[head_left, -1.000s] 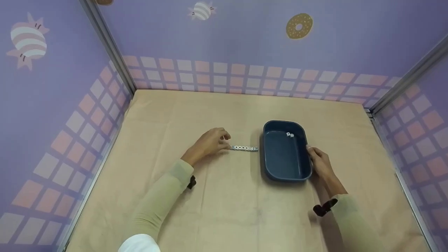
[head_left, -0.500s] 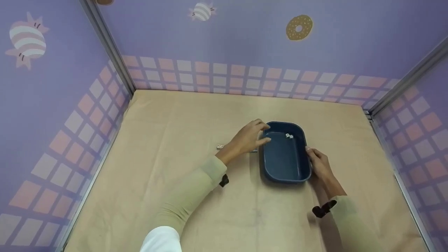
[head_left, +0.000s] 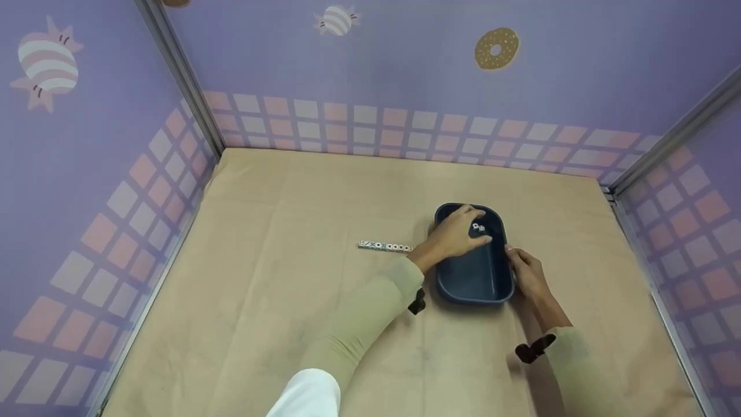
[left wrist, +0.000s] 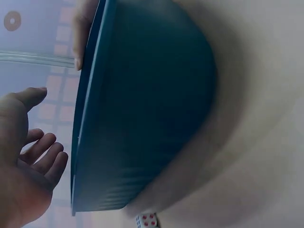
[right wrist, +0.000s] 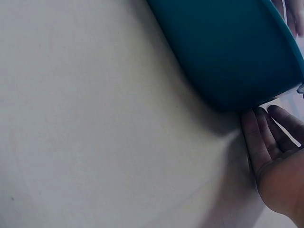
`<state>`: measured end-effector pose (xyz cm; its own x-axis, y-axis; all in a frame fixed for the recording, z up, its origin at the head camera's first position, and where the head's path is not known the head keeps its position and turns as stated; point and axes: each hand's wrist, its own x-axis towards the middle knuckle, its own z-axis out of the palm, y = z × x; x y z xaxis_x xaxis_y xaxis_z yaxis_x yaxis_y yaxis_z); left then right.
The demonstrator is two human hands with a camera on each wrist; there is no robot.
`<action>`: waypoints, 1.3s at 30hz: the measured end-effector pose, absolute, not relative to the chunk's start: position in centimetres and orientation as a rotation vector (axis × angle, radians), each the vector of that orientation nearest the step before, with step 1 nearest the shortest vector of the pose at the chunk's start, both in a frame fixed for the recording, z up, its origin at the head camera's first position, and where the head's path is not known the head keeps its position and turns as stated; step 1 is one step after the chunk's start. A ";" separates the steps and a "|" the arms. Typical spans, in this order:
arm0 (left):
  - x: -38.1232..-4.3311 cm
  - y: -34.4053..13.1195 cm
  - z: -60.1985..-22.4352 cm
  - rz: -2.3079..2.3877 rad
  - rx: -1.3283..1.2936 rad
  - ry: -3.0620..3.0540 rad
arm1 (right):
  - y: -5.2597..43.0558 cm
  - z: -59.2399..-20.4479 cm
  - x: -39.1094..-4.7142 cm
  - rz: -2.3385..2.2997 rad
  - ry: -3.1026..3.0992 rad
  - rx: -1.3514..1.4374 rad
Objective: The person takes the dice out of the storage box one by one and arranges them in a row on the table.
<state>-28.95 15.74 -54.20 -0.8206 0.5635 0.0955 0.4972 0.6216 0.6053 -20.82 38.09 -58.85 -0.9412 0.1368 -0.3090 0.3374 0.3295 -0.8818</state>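
Note:
A dark blue rectangular box (head_left: pixel 474 278) stands on the cloth, its rim nearest my right hand (head_left: pixel 527 269). That hand holds the box's right wall, a digit over the rim and the other fingers against the outside low down. My left hand (head_left: pixel 454 234) reaches over the left rim, thumb and fingers spread apart with nothing visible between them. Two white dice (head_left: pixel 479 227) lie together inside the box, just beyond the left fingertips. A straight row of dice (head_left: pixel 382 246) lies on the cloth left of the box; the left wrist covers its right end.
A beige cloth (head_left: pixel 278 260) covers the table. Purple walls (head_left: pixel 376 63) printed with checks, sweets and a doughnut close in the back and both sides, with grey metal posts (head_left: pixel 179 75) at the corners.
My left hand has left the left part of the dice row and moved right, over the box, its fingers spreading. The right hand stays on the box, which has hardly moved.

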 end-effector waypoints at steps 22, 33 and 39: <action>-31.2 17.0 -55.9 0.693 0.805 2.695 | 38.3 -59.3 -20.8 -1.726 2.385 0.434; -31.3 17.8 -56.2 0.509 0.822 2.704 | 38.0 -59.0 -20.8 -1.730 2.399 0.449; -31.2 18.0 -56.5 0.470 0.823 2.720 | 37.8 -58.4 -20.6 -1.748 2.402 0.443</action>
<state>-31.19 17.99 -56.52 -0.8056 0.5725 -0.1527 0.4881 0.7873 0.3768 -20.56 37.81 -58.36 -0.9472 0.1544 -0.2811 0.3150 0.2825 -0.9061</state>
